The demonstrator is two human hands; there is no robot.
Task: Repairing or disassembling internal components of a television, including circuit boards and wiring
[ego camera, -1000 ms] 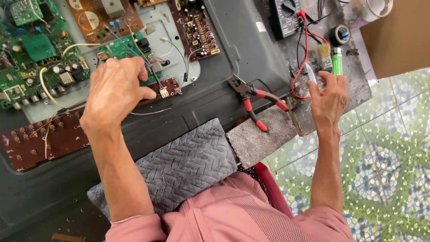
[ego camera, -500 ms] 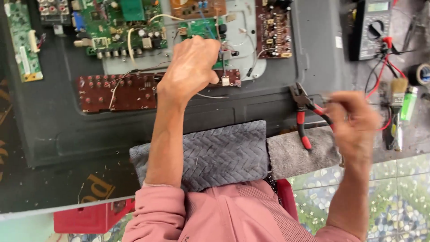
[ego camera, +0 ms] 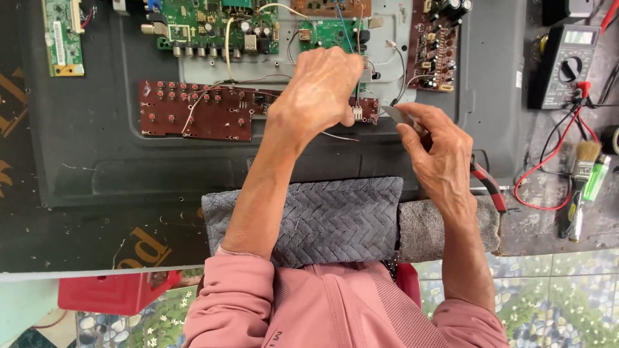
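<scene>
Left hand: I'm seeing the left hand (ego camera: 319,96) hovering over the red board's right end, fingers curled down and pinching at thin wires (ego camera: 358,77) near a white plug (ego camera: 357,113); I'm not making out exactly what it's gripping.
Right hand: the right hand (ego camera: 442,158) is sitting just beside the left one, thumb and fingers closing on a small flat grey piece (ego camera: 396,115), tip pointing at the plug.
Red board: the red board (ego camera: 193,111) is lying flat on the dark TV back (ego camera: 103,154), dotted with small buttons, a pale wire looping across it.
Green board: I'm looking at the green board (ego camera: 213,26) above, on a grey plate, partly hiding behind the left knuckles.
Brown board: a brown board (ego camera: 438,48) is standing upright-long to the right of the hands.
Pliers: red-handled pliers (ego camera: 490,187) are lying under the right wrist, mostly hidden.
Towel: a grey towel (ego camera: 335,219) is cushioning both forearms at the near edge.
Meter: the meter (ego camera: 567,61) is resting far right, red lead (ego camera: 548,161) trailing down.
Brush: a brush (ego camera: 583,171) is lying beside a green lighter (ego camera: 596,177), well apart from the hands.
</scene>
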